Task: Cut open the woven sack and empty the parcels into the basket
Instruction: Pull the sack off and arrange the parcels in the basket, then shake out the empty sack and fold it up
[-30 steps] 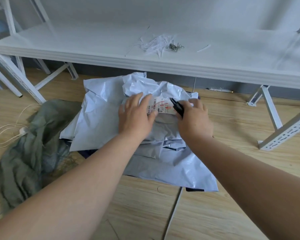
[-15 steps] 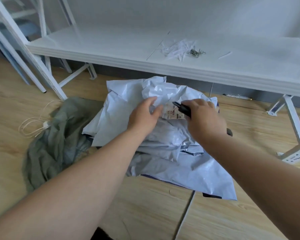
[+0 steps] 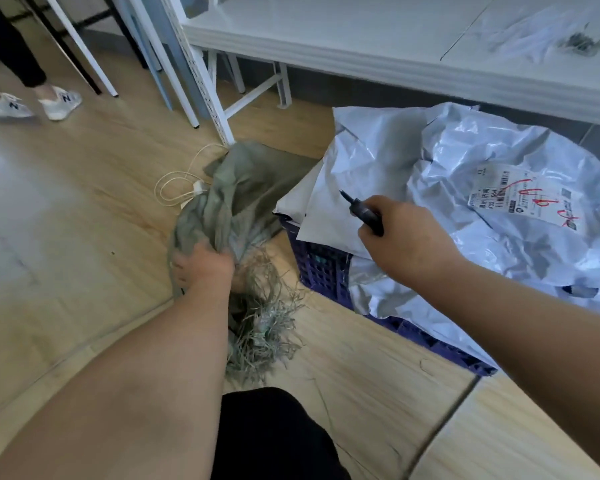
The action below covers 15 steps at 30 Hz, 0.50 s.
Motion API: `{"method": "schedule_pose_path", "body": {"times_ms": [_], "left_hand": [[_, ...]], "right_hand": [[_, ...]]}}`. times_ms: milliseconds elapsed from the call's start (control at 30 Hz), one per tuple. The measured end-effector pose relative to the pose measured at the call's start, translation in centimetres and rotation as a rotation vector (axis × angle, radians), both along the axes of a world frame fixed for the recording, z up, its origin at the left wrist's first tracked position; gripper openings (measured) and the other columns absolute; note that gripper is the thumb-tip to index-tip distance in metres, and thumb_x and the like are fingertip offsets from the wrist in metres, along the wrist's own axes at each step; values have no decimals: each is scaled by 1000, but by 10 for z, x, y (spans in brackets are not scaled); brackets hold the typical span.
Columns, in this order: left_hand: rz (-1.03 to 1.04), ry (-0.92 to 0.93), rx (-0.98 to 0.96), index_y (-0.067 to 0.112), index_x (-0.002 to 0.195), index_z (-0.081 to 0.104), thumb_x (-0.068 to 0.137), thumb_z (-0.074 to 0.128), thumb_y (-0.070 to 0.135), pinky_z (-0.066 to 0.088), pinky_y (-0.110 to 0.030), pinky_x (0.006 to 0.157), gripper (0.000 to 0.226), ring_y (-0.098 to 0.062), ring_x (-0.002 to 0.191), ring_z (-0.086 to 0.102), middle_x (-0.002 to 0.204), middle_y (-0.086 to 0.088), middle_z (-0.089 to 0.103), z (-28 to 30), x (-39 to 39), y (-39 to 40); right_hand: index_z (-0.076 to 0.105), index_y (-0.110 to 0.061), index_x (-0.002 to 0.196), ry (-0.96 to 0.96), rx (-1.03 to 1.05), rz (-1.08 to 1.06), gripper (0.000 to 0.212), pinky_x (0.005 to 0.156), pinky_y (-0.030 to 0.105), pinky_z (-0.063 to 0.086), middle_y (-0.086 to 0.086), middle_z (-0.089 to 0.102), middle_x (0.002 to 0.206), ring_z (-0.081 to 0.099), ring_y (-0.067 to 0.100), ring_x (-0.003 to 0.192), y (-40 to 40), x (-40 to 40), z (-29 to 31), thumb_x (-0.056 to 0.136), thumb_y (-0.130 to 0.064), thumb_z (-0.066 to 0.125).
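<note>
Left hand (image 3: 203, 266): fingers curled round a bunched fold of the sack (image 3: 236, 199), gripping it low on the floor (image 3: 66, 237). Sack is grey-green woven material, limp and crumpled, lying on the floor just left of the basket (image 3: 321, 268). Its cut end is frayed; loose strands (image 3: 265, 327) spread out below and right of the left hand.

Right hand (image 3: 407, 240): closed round a black cutter (image 3: 362, 211), tip pointing up-left, held above the basket's near-left corner. Tip is near a parcel's surface; contact cannot be told.

Basket: dark blue/purple plastic lattice, on the floor, mostly hidden under its load. Only the near-left wall and lower edge show.

Parcels (image 3: 447, 188): grey-white poly mailers piled in the basket, heaped above the rim and draped over the left and near edges. Top right parcel carries a shipping label (image 3: 527, 199) w/ red pen marks.

Desk (image 3: 378, 39): white, behind the basket, w/ a blurred clump of scraps (image 3: 568, 36) at top right. White perforated frame legs (image 3: 201, 67) stand left of it.

Cable (image 3: 174, 188): pale, looped on the floor, beside the sack's upper left edge.

Top left: another person's feet in white sneakers (image 3: 28, 102), well apart from the work area. Bottom centre: wearer's black-clad knee (image 3: 271, 434).
</note>
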<state>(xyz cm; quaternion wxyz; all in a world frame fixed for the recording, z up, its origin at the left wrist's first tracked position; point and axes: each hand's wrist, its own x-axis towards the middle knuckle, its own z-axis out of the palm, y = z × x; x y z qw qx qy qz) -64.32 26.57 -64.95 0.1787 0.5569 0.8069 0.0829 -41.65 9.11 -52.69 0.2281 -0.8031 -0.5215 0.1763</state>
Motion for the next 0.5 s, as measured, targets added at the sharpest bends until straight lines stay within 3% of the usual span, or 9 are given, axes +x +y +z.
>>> {"method": "schedule_pose_path", "body": {"times_ms": [67, 167, 200, 267, 333, 367, 433, 500], "left_hand": [[95, -54, -214, 27, 135, 51, 82, 45, 56, 28, -48, 108, 61, -38, 133, 33, 144, -17, 41, -30, -24, 27], [184, -187, -404, 13, 141, 45, 65, 41, 75, 30, -45, 110, 99, -38, 130, 39, 141, -18, 46, -70, -43, 48], [189, -289, -435, 8, 145, 38, 70, 46, 72, 32, -44, 111, 99, -38, 132, 39, 143, -20, 43, -57, -36, 38], [120, -453, -437, 0, 148, 28, 94, 50, 47, 32, -41, 112, 75, -37, 138, 34, 151, -20, 33, -39, -24, 21], [147, -492, -426, 4, 150, 23, 95, 54, 41, 30, -39, 113, 73, -35, 140, 31, 155, -17, 26, -45, -23, 25], [179, -486, -354, 7, 149, 29, 91, 60, 42, 34, -38, 111, 74, -34, 136, 38, 152, -16, 33, -46, -22, 26], [197, -493, -121, 13, 127, 53, 80, 68, 37, 44, -36, 101, 54, -33, 118, 55, 133, -15, 55, -36, -14, 31], [284, -676, 110, 16, 108, 55, 74, 73, 22, 50, -36, 94, 39, -32, 103, 63, 113, -11, 63, -19, 3, 36]], "right_hand": [[58, -26, 114, 4, -21, 13, 24, 65, 35, 52, 0, 59, 75, 57, 20, 69, 7, -6, 0, 94, -20, 46], [58, -26, 111, -2, -41, 17, 21, 66, 36, 54, 0, 60, 76, 58, 20, 69, 15, -10, 1, 94, -20, 46], [58, -25, 109, -7, -45, 15, 20, 64, 35, 53, -1, 59, 74, 57, 19, 68, 17, -10, 0, 94, -20, 46], [58, -24, 111, -7, -58, 7, 22, 63, 35, 52, 0, 59, 75, 58, 20, 68, 20, -9, -1, 94, -20, 46], [58, -24, 116, 6, -72, -1, 25, 66, 37, 55, 2, 62, 80, 60, 21, 71, 21, -8, -1, 94, -20, 46], [58, -25, 117, 11, -77, -4, 27, 68, 38, 56, 2, 63, 81, 61, 22, 72, 22, -8, -1, 94, -20, 46], [59, -25, 117, 25, -87, -7, 27, 69, 38, 56, 3, 64, 84, 61, 21, 73, 24, -10, -1, 94, -20, 46], [60, -24, 116, 57, -81, -13, 27, 69, 39, 57, 3, 65, 86, 62, 22, 73, 24, -13, -1, 94, -20, 47]]}}
